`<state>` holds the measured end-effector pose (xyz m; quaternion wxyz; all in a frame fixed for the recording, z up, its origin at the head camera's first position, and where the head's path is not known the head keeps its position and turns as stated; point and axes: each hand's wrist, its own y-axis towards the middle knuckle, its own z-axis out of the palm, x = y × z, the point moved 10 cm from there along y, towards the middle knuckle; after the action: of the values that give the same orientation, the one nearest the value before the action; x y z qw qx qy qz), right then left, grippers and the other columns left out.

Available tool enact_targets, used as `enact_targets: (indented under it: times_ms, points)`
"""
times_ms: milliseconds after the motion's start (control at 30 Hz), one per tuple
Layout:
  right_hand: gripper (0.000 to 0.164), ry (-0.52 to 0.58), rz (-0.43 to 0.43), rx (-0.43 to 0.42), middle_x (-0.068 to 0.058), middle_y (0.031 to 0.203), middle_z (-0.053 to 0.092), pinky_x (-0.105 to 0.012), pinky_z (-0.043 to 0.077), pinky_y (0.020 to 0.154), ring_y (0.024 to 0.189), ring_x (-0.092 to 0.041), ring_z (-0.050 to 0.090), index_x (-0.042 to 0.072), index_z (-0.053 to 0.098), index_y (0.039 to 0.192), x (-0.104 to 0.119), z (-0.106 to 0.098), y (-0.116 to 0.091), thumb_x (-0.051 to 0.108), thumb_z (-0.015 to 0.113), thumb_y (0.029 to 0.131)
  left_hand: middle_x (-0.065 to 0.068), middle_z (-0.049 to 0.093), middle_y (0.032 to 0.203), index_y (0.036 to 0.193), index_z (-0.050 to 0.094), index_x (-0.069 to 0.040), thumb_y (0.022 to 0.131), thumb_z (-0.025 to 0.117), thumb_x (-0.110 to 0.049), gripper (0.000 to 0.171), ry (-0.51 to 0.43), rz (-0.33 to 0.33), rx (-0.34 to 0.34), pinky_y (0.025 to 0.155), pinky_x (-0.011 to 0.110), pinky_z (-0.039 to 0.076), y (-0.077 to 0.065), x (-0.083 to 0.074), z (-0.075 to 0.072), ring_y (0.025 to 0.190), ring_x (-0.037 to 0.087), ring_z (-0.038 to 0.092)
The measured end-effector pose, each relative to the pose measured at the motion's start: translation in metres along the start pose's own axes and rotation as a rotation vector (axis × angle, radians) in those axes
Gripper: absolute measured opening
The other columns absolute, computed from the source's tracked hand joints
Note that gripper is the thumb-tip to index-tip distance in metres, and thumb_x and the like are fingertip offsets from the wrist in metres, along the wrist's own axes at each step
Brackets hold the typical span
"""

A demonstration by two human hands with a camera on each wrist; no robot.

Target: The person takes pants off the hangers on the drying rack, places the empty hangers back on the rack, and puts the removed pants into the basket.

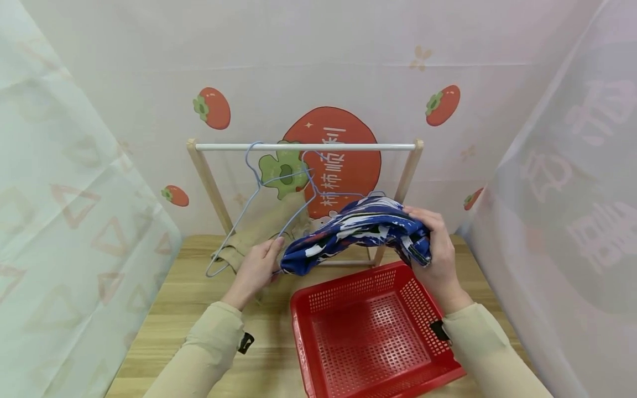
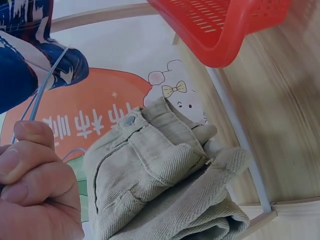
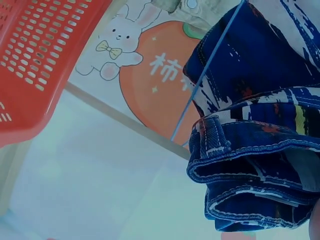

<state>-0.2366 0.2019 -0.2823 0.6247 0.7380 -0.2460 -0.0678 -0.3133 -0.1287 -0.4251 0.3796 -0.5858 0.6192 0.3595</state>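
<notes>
Beige sleeves (image 1: 204, 342) come in from the near edge, one left and one right. Around the scene stands a pale printed backdrop (image 1: 318, 50) with red fruit designs. Before it spreads a wood-grain table (image 1: 159, 315), and toward its far side stands a rack (image 1: 206, 177) with wooden legs and a white rail. On the near right lies a red basket (image 1: 298, 331) with perforated walls. Above the basket's far side is a blue-and-white patterned garment (image 1: 368, 226), folded over the lower part of a blue hanger (image 1: 296, 213). That hanger's hook shows close to the rail; I cannot tell whether they touch. Farther left, a khaki garment (image 1: 269, 221) with a metal button hangs on a second hanger (image 1: 239, 218), hooked over the rail. The right hand (image 1: 440, 257) is clamped on the patterned garment's right end. The left hand (image 1: 256, 271), near the garment's left end, has thumb and fingers closed around the first hanger's wire. Smallest are the black pieces (image 1: 246, 342) at the cuffs.
</notes>
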Motion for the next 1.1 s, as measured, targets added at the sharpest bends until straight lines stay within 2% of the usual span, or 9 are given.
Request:
enact_targets:
  times_ms: [233,367,533,800,1100]
  points:
    - [0.055,0.027,-0.004,-0.002,-0.031,0.114,0.063,-0.033,0.045,0.111,0.118,-0.030,0.063,-0.018,0.052,0.115,0.004,-0.005,0.004,0.031,0.072,0.097,0.003,0.051,0.051,0.082,0.058,-0.005,0.110,0.044,-0.046,0.052,0.116,0.046,-0.014,0.053,0.035,0.048,0.001,-0.003,-0.002,0.043,0.024,0.056]
    - [0.057,0.022,-0.009,0.004,-0.031,0.113,0.063,-0.032,0.045,0.111,0.118,-0.028,0.064,-0.018,0.052,0.114,0.006,-0.009,0.007,0.033,0.073,0.097,0.002,0.052,0.052,0.086,0.061,-0.003,0.109,0.043,-0.048,0.053,0.124,0.054,-0.017,0.054,0.034,0.048,0.001,0.000,-0.003,0.044,0.024,0.056]
    - [0.058,0.009,-0.014,0.031,-0.030,0.111,0.063,-0.030,0.044,0.112,0.119,-0.023,0.063,-0.018,0.052,0.114,0.007,-0.011,0.006,0.034,0.070,0.098,0.001,0.052,0.052,0.080,0.056,-0.005,0.109,0.042,-0.051,0.057,0.150,0.090,-0.010,0.056,0.034,0.046,-0.003,0.003,-0.003,0.046,0.025,0.056]
    - [0.055,-0.010,-0.002,0.015,-0.031,0.109,0.064,-0.027,0.044,0.110,0.120,-0.019,0.063,-0.019,0.052,0.112,0.010,-0.020,0.004,0.033,0.066,0.101,-0.004,0.049,0.048,0.069,0.046,-0.015,0.110,0.043,-0.043,0.050,0.234,0.234,-0.040,0.052,0.032,0.043,-0.009,-0.006,-0.004,0.042,0.016,0.051]
    - [0.055,0.025,0.019,-0.022,-0.034,0.109,0.062,-0.028,0.045,0.110,0.120,-0.019,0.063,-0.022,0.050,0.111,0.019,-0.037,0.013,0.030,0.066,0.101,-0.009,0.049,0.050,0.070,0.045,-0.017,0.110,0.045,-0.042,0.047,0.355,0.301,-0.088,0.051,0.031,0.039,-0.013,-0.014,-0.008,0.046,0.012,0.047]
